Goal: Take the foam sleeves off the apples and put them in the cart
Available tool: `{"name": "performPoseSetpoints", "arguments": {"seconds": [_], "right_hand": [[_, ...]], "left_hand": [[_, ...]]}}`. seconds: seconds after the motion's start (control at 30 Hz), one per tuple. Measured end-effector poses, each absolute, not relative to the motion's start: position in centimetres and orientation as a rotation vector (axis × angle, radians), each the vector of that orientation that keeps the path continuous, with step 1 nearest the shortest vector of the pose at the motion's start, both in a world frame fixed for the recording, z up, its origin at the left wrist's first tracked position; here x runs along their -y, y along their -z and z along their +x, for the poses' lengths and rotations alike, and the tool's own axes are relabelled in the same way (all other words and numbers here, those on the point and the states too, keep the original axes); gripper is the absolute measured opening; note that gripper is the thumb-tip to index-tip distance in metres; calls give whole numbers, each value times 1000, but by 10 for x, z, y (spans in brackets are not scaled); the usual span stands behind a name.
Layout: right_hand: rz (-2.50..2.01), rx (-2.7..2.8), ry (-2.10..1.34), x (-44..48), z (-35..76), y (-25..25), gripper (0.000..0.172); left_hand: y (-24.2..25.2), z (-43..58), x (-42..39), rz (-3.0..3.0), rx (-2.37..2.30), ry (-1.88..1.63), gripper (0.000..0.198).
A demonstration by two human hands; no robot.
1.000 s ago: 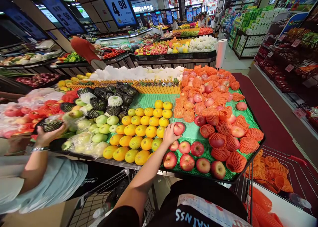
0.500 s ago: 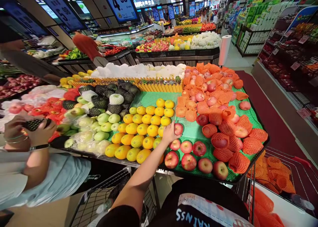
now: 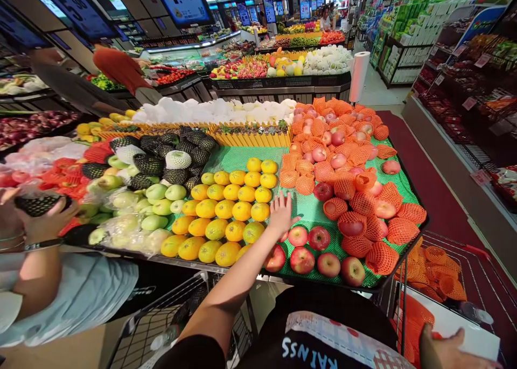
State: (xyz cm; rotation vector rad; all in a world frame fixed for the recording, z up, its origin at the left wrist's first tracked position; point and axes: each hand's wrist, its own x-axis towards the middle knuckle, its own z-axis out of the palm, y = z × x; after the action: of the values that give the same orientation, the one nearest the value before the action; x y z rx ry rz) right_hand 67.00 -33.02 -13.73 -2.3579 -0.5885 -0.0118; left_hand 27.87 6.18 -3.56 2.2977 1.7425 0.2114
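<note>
Your left hand (image 3: 280, 214) reaches out over the table (image 3: 407, 253), fingers spread and the grip open, holding nothing. It hovers above the bare red apples (image 3: 309, 248) that lie on the green mesh mat (image 3: 313, 210) at the near edge. One apple is partly hidden under your palm, so you cannot tell whether the hand touches it. The apples are round; their stems are too small to make out, so no pointing direction can be read. They lie in two short rows running left to right along the table's front edge.

Your right hand (image 3: 452, 350) sits at the bottom right corner, cut off by the frame edge. Its grip is unclear; it lies by a white sheet (image 3: 456, 326) over the cart (image 3: 480, 261), which holds loose orange foam nets (image 3: 438, 272).

Just left of your left hand lie yellow oranges (image 3: 230, 213). To the right, more apples sit in orange net sleeves (image 3: 363, 213).

At the far left another person's hand (image 3: 48, 221) holds a dark netted fruit (image 3: 38, 203), half covered by fingers.
</note>
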Motion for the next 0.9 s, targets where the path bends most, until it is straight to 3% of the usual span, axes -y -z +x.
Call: {"name": "performPoseSetpoints", "arguments": {"seconds": [0.13,0.2,0.37,0.6,0.77,0.83,0.9], "right_hand": [[-2193,1040,228,273,671,111,85],[-2071,1337,125,237,669,93,74],[-2050,1712,-332,176,676,89,97],[-2149,1652,-352,169,685,92,83],[-2132,1280,-265,183,663,48,94],[-2060,1003,-433,192,652,32,98],[-1850,750,-726,204,640,25,89]], "left_hand": [[38,335,0,2483,-1167,-228,97],[38,361,29,2515,-881,-115,96],[27,396,78,2540,-533,-82,83],[18,377,88,2443,-477,-100,61],[11,367,93,2228,-509,-192,54],[6,370,97,2103,-512,-267,52],[1,377,101,1991,-562,-347,51]]}}
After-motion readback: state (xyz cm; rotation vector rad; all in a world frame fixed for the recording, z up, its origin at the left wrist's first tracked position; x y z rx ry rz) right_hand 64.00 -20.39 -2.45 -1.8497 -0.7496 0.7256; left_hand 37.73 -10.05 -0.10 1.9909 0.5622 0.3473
